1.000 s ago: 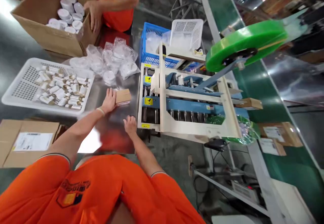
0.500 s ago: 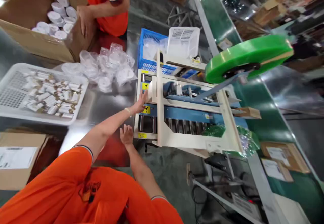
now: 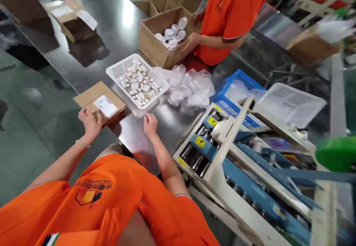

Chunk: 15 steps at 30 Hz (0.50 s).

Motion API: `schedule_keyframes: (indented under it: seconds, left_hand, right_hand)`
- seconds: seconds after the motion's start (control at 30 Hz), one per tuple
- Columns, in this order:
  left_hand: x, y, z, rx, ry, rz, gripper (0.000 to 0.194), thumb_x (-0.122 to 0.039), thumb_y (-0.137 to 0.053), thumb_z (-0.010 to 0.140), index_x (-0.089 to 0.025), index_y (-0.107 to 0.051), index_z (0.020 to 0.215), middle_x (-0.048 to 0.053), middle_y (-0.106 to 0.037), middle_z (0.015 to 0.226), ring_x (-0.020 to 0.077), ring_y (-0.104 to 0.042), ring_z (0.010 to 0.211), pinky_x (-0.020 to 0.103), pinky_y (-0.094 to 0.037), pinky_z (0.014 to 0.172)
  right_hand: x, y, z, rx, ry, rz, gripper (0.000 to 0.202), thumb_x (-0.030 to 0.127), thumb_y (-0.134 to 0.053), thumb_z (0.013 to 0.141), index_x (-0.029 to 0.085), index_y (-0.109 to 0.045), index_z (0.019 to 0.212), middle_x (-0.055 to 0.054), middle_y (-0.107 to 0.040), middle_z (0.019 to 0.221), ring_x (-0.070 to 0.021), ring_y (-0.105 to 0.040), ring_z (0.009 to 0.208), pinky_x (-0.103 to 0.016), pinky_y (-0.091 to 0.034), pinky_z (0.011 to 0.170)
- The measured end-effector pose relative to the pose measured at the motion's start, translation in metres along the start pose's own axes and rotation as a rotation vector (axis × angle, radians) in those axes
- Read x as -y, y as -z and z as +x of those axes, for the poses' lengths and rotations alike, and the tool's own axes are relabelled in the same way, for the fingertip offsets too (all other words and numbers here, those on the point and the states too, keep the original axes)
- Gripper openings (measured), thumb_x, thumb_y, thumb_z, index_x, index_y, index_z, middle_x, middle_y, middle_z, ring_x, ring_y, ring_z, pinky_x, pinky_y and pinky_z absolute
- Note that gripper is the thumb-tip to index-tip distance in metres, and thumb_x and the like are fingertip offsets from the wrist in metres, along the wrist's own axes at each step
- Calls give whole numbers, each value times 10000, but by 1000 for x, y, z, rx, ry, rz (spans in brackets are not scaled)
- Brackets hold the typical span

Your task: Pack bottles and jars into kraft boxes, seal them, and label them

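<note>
On the near corner of a small cardboard box (image 3: 83,97) with a white label, my left hand (image 3: 90,123) rests with curled fingers along the edge. The box sits at the table's edge, beside a white plastic basket (image 3: 122,69) of small white-and-gold cylinders. My right hand (image 3: 150,125) is loosely closed over the bare metal, just in front of that basket; no object shows in it. Clear plastic bags with round white pieces (image 3: 189,86) lie right of the basket.
A co-worker in orange (image 3: 225,16) holds a larger cardboard box (image 3: 155,51) of round white pieces across the metal table (image 3: 111,19). To the right stand a carton-taping machine (image 3: 239,168) with rollers, a blue crate (image 3: 222,97) and a white basket (image 3: 294,101).
The view has swung left. My left hand has left the taping machine and come to the small labelled box. My right hand has moved away from the machine and its fingers have curled in.
</note>
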State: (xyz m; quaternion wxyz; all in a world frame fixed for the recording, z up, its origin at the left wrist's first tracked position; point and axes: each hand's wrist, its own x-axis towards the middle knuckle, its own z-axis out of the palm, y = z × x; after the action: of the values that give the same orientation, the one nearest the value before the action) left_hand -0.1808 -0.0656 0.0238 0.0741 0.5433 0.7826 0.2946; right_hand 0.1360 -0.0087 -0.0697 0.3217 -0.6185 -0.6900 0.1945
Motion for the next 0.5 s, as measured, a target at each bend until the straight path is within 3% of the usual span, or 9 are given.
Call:
schedule_keyframes:
  seconds: [0.1, 0.17, 0.23, 0.3, 0.37, 0.43, 0.5]
  left_hand:
    - [18, 5, -8, 1, 292, -39, 599, -501, -696, 958, -169, -543, 1433, 192, -579, 1438, 487, -483, 1428, 743, -466, 1169]
    - [18, -2, -9, 63, 386, -81, 523, -533, -714, 941, -186, -601, 1316, 167, -594, 1372, 471, -516, 1372, 675, -516, 1100]
    - [16, -9, -7, 120, 417, -82, 428, -516, -692, 955, -203, -621, 1238, 164, -584, 1346, 458, -532, 1337, 644, -541, 1040]
    - [16, -11, -6, 145, 415, -57, 375, -468, -661, 969, -211, -615, 1238, 170, -574, 1322, 455, -538, 1316, 654, -547, 1010]
    - [17, -9, -10, 136, 405, -37, 412, -428, -676, 948, -218, -601, 1294, 166, -566, 1301, 460, -541, 1310, 668, -545, 1022]
    - [14, -6, -20, 123, 372, -51, 524, -390, -740, 891, -226, -588, 1365, 155, -551, 1309, 457, -548, 1312, 666, -548, 1059]
    - [6, -2, -34, 116, 277, -91, 630, -348, -790, 838, -235, -578, 1421, 150, -532, 1340, 443, -554, 1336, 666, -549, 1103]
  right_hand:
    - [81, -34, 67, 202, 157, 7, 367, 201, -507, 1112, 127, -683, 1426, -173, -730, 1326, -267, -655, 1273, -402, -509, 1156]
    - [122, -49, 95, 329, 136, -75, 374, 232, -572, 1106, 105, -651, 1448, -196, -699, 1387, -284, -654, 1302, -423, -518, 1162]
    - [148, -59, 109, 450, 74, -155, 319, 293, -627, 1100, 111, -680, 1357, -198, -708, 1356, -294, -679, 1254, -432, -552, 1115]
    - [162, -63, 113, 511, 39, -191, 233, 313, -654, 1086, 136, -707, 1228, -189, -727, 1310, -294, -697, 1202, -425, -577, 1063]
    - [165, -57, 110, 463, 51, -146, 175, 282, -670, 1054, 159, -701, 1174, -176, -737, 1299, -293, -696, 1194, -418, -583, 1042]
    - [156, -37, 101, 378, 37, -14, 205, 266, -682, 1011, 180, -680, 1197, -143, -759, 1250, -286, -709, 1145, -408, -594, 1002]
    - [134, 1, 85, 315, -7, 170, 266, 292, -680, 974, 200, -659, 1223, -98, -786, 1147, -271, -733, 1039, -388, -611, 929]
